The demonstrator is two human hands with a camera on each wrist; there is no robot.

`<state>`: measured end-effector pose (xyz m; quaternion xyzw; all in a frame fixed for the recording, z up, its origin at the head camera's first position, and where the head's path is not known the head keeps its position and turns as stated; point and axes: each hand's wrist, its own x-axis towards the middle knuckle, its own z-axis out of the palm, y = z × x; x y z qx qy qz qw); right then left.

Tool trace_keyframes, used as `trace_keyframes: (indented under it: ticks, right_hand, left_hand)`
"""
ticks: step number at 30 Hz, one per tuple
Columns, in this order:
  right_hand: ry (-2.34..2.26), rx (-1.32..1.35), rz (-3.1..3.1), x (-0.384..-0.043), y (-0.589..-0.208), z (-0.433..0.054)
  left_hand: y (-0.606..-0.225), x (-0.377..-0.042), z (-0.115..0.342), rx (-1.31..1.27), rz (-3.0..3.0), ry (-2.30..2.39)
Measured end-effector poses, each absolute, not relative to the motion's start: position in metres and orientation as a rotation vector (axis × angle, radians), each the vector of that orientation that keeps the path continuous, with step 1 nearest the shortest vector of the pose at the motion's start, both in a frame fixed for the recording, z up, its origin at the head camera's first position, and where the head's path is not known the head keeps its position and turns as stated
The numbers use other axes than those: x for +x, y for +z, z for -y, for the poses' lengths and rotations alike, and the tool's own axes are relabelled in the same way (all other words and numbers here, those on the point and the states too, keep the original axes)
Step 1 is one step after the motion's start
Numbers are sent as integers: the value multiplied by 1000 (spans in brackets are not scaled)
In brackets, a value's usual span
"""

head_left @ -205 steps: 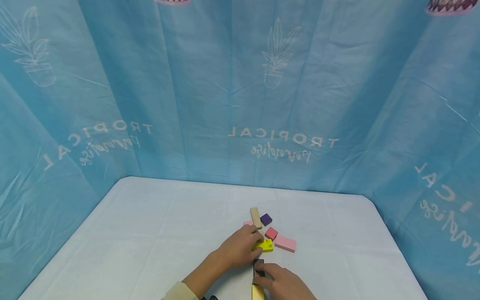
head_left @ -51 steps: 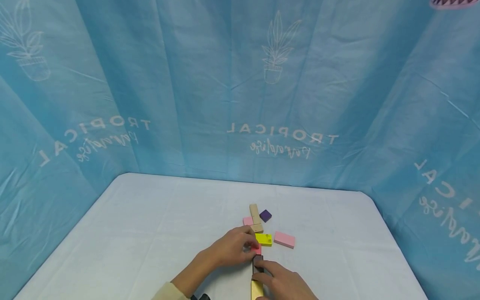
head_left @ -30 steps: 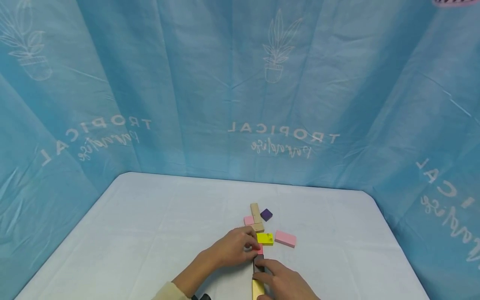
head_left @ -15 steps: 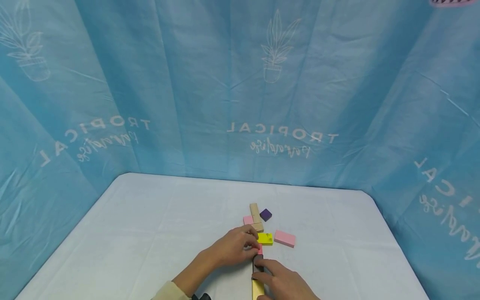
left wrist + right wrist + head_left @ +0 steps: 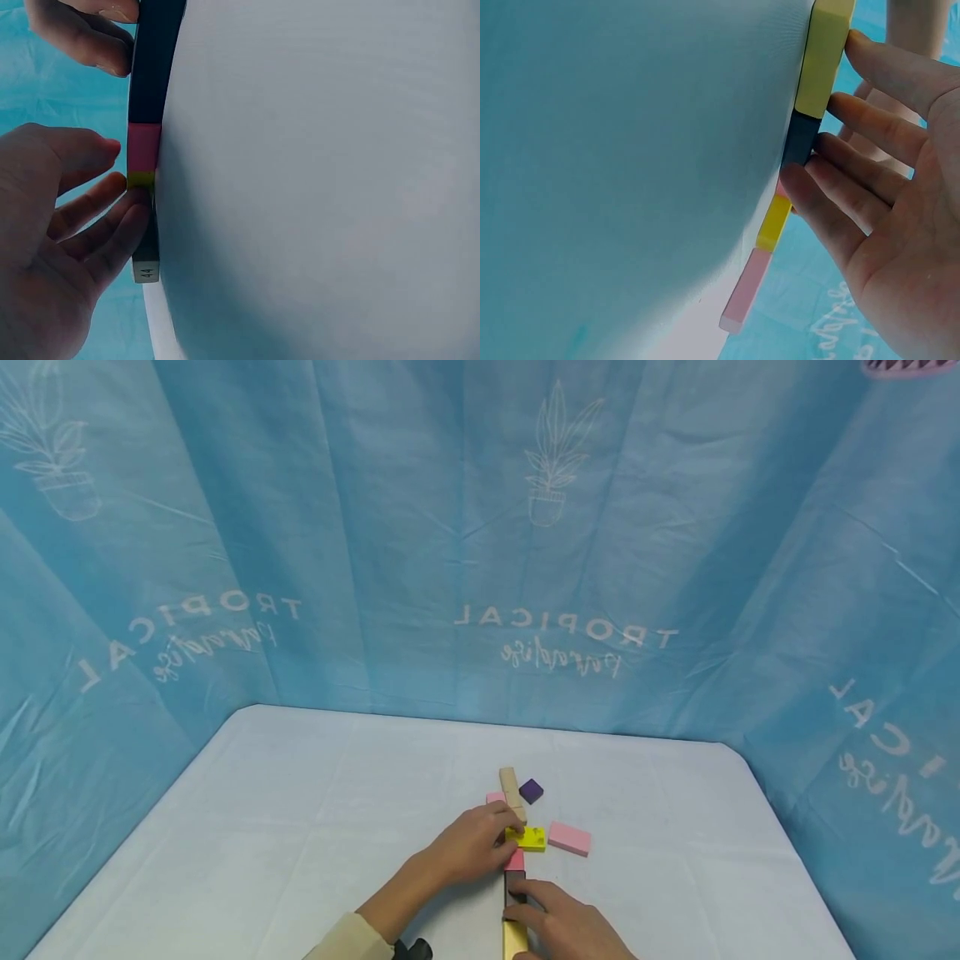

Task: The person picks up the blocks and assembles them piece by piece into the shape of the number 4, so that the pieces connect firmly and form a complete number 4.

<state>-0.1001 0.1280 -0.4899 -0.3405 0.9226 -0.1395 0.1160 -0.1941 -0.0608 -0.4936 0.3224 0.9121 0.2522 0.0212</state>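
In the head view, wooden blocks form a row: a pale yellow block (image 5: 514, 937) nearest, then a dark block (image 5: 514, 878), a red block (image 5: 515, 860) and a bright yellow block (image 5: 534, 839). My left hand (image 5: 468, 843) is over the left end of the bright yellow block. Its fingertips touch there in the left wrist view, while the thumb (image 5: 97, 150) stands apart, close to the red block (image 5: 143, 146). My right hand (image 5: 570, 927) lies along the row's right side. With fairly straight fingers, it touches the dark block (image 5: 801, 135) and the pale yellow block (image 5: 825, 64).
Beyond the row lie a natural wood block (image 5: 509, 783), a dark purple block (image 5: 531, 791) and a partly covered small pink block (image 5: 494, 797). A longer pink block (image 5: 570, 838) is to the right. A white cloth (image 5: 360, 793) covers the table; blue curtains (image 5: 405, 543) surround it.
Earlier the red block lay right of the bright yellow one; my left hand brought it against the dark block's far end. It has since released it and moved to the bright yellow block. My right hand stayed.
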Motion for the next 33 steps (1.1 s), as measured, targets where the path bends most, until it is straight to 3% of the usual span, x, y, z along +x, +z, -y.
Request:
trace_keyframes:
  ticks: [33]
  right_hand:
    - [-384, -923, -2660, -100, -489, -125]
  left_hand:
    - [-498, -207, 62, 940, -2810, 775]
